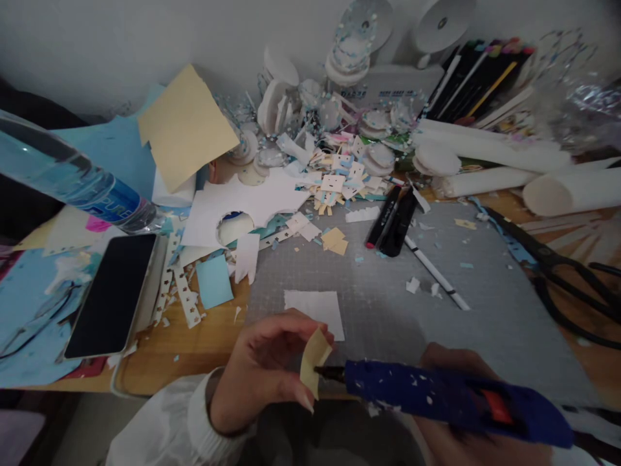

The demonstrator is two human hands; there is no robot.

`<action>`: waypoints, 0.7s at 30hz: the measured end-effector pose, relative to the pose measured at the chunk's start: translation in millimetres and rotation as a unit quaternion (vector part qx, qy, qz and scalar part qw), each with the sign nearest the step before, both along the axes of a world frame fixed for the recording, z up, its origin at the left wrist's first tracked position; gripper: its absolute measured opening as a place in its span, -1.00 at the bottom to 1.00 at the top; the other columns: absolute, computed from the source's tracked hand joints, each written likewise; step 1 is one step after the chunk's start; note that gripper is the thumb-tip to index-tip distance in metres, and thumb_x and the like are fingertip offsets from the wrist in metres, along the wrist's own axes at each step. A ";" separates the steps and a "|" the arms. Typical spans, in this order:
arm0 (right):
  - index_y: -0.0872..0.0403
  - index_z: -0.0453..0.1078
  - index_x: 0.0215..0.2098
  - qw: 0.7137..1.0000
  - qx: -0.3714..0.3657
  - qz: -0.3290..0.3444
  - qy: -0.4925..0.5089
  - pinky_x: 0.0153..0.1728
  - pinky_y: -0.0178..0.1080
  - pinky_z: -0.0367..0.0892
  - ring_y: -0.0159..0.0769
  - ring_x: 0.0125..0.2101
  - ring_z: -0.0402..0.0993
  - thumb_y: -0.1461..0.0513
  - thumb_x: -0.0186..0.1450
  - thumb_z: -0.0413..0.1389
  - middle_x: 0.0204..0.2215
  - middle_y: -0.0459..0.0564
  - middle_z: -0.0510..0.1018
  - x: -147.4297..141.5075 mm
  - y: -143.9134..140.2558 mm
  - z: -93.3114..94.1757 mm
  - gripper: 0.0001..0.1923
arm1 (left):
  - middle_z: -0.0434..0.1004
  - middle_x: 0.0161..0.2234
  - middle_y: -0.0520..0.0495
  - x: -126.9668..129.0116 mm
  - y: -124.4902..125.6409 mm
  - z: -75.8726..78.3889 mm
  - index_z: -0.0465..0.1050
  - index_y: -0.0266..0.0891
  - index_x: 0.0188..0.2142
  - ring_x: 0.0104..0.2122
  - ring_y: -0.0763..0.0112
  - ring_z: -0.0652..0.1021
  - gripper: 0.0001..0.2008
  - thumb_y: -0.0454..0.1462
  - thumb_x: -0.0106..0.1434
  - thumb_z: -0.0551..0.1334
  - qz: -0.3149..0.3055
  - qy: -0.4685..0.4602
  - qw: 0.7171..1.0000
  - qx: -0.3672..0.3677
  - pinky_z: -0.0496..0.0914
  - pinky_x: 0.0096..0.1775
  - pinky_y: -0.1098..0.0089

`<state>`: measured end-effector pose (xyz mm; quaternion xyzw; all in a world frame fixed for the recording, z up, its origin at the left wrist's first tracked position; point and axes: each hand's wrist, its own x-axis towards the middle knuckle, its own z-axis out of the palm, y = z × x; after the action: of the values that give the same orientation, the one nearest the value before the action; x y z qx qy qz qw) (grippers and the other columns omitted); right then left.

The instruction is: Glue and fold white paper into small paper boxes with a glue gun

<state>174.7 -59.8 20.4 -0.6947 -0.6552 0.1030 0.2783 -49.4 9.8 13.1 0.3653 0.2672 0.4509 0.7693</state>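
Observation:
Between thumb and fingers, my left hand (264, 369) pinches a small curved piece of pale yellow paper (315, 361). A blue hot glue gun (412, 388), speckled with white bits, is in my right hand (456, 369), which is wrapped round it and partly hidden behind it. The gun's dark nozzle points left and meets, or nearly meets, the yellow paper; I cannot tell which. Just beyond my left hand, a white paper rectangle (323, 310) lies flat on the grey cutting mat (378, 298).
Black markers (392, 223), a white stick (436, 272) and scissors (572, 265) lie beyond and to the right. On the left are a phone (114, 294), a water bottle (82, 175) and a blue paper square (214, 281). Small paper cutouts (339, 181) are heaped at the back.

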 end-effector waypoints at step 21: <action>-0.05 0.25 -0.43 0.999 0.024 0.018 -0.011 -0.61 -0.28 0.32 -0.33 -0.64 0.43 -0.04 0.23 0.01 -0.64 -0.19 0.44 4.4 1.5 0.8 -0.73 | 0.63 -0.26 -0.05 1.1 2.1 3.4 0.58 -0.12 -0.16 -0.24 0.33 0.61 -0.53 -0.24 -0.13 0.53 0.031 0.018 0.999 0.002 0.49 -0.18 0.44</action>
<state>179.0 -58.3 21.1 -0.6771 -0.6728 0.0849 0.2858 -48.3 11.9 16.5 0.3663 0.2914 0.4684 0.7493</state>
